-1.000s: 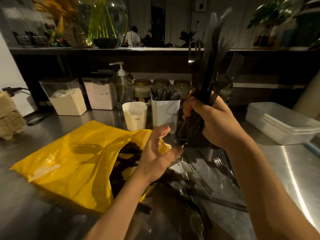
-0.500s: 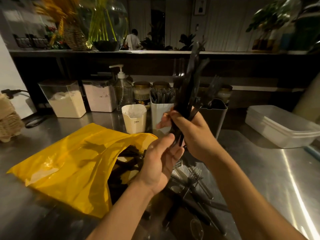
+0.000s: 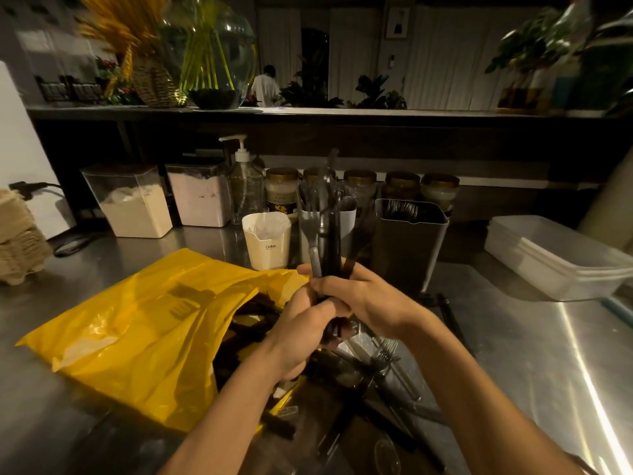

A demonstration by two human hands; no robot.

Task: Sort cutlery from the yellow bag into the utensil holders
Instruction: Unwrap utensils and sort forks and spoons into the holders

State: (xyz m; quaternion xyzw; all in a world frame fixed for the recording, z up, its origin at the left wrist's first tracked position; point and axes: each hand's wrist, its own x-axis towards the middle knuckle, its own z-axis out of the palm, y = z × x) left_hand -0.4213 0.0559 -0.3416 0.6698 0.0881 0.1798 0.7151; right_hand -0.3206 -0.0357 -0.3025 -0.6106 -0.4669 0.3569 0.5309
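Left hand (image 3: 301, 334) low, right hand (image 3: 363, 299) above, fingers (image 3: 329, 286) of both curled round an upright cutlery bundle (image 3: 325, 241), probably to square it for the utensil holders (image 3: 411, 245) just behind; the yellow bag (image 3: 144, 323) lies on the counter (image 3: 531, 337), mouth open toward them

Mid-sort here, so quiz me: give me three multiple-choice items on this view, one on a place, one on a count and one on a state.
1. Where does the grey holder stand relative to the white holder? A to its left; B behind it; C to its right.
2. How many clear powder bins stand left of the soap pump? A one; B two; C four.
3. The cutlery bundle is: A gripped upright; B lying flat; C dropped into a holder.

Key: 1 C, the grey holder sits on the white one's right. 2 B, two bins stand side by side. 3 A, the left grip and right grip both hold its handles, fork tines up.
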